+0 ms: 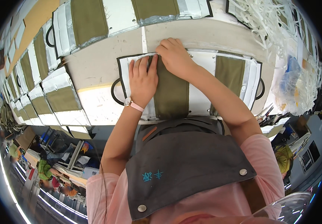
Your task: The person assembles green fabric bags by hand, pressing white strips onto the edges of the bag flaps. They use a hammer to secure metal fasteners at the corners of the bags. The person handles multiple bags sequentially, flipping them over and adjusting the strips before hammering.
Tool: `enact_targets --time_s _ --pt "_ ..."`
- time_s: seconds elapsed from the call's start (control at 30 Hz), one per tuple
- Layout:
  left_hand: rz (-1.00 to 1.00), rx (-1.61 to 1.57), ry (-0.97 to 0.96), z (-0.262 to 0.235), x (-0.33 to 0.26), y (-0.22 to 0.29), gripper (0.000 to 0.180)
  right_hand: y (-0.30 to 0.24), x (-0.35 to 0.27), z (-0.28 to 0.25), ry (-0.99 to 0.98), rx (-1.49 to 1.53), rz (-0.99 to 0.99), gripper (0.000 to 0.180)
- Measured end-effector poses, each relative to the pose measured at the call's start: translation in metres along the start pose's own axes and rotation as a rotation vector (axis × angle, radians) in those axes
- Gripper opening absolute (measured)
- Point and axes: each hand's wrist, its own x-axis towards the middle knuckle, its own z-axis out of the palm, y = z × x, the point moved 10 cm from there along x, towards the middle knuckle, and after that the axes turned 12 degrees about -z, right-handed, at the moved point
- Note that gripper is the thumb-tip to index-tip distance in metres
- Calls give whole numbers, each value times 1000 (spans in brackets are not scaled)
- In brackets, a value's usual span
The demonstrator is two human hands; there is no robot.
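A white fabric panel (202, 87) with dark edging lies flat in front of me, with two olive-green bands (171, 91) across it and a black loop at each end. My left hand (144, 79) rests palm down on its left white part, fingers stretched toward the far edge. Close beside it, my right hand (174, 56) is bent over that far edge at the top of the left olive band. The right fingers are curled and pressed together; what they pinch is hidden. A whitish strip (140, 56) runs along the far edge by my left fingertips.
Similar panels lie across the table at the far side (121, 16) and in overlapping rows at the left (62, 95). A heap of white strips (259, 22) and a clear plastic bag (297, 87) are at the right. Other people work beyond the table at lower left.
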Motion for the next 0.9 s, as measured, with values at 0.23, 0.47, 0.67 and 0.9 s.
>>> enact_targets --time_s 0.23,0.47,0.67,0.9 --pt "8 -26 -79 0 -1 -7 53 -9 -8 3 -12 17 -135 20" --pt "-33 -206 72 -8 -3 -17 59 -20 -6 5 -6 -53 -236 24" --pt "-132 -121 0 2 4 -23 53 -29 -8 6 -67 -157 -325 19" --pt "-4 126 -39 -5 13 4 44 -26 -7 10 -44 -179 -251 14"
